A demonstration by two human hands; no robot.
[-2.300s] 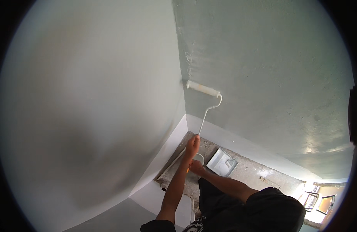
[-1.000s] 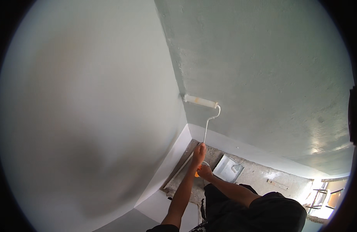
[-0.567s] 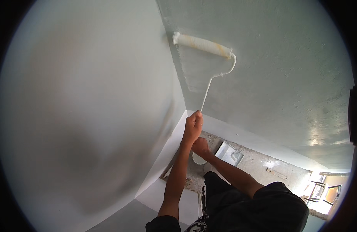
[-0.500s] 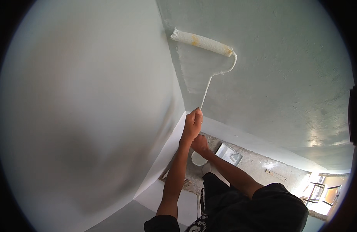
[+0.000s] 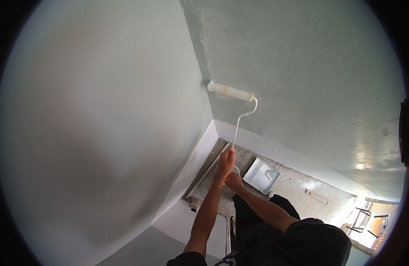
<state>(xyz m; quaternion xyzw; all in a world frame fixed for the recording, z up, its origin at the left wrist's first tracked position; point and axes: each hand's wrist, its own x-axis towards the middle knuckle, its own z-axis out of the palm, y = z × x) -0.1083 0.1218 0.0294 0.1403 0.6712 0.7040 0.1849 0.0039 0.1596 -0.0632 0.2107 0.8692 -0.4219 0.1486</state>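
My left hand (image 5: 226,162) is closed around the pale metal shaft of a long paint roller. My right hand (image 5: 233,181) grips lower down, at its orange handle. The roller's white sleeve (image 5: 231,91), stained with yellow, lies against the grey-green wall (image 5: 302,71), its left end at the corner with the pale left wall (image 5: 102,111). A white band (image 5: 266,141) runs along both walls' base. Behind my hands, part of a round pale object shows on the floor, largely hidden.
A paint tray (image 5: 257,175) sits on the rough concrete floor (image 5: 297,204), with a flat bar (image 5: 316,196) to its right. A pipe (image 5: 206,170) lies along the left wall. A bright opening with black-framed objects (image 5: 359,219), perhaps chairs, is at lower right.
Since half a second ago the roller and both my hands have moved downward along the wall beside the corner, back toward its lower part, after being higher up. My grip looks the same.
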